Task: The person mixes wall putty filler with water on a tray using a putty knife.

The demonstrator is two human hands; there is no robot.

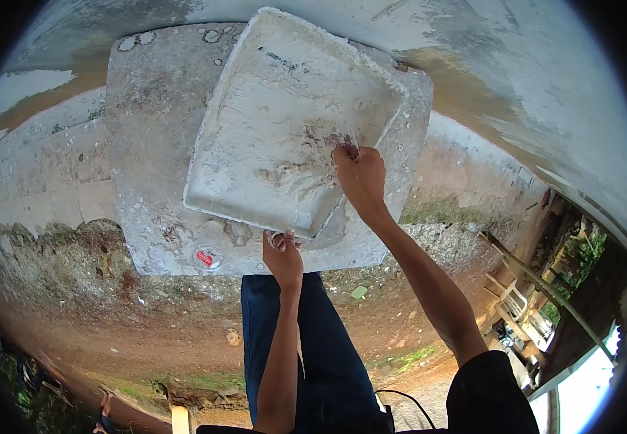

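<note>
The white writing on the red label (pixel 205 258) can't be read. The tray (pixel 234 215) is touched by the left hand (pixel 283 258); its grip can't be told. The right hand (pixel 360 177) is balled up.

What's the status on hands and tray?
Left hand at near edge of tray. Right hand over tray, grip unclear. Tray askew on board. Red label on board, apart from tray.
</note>
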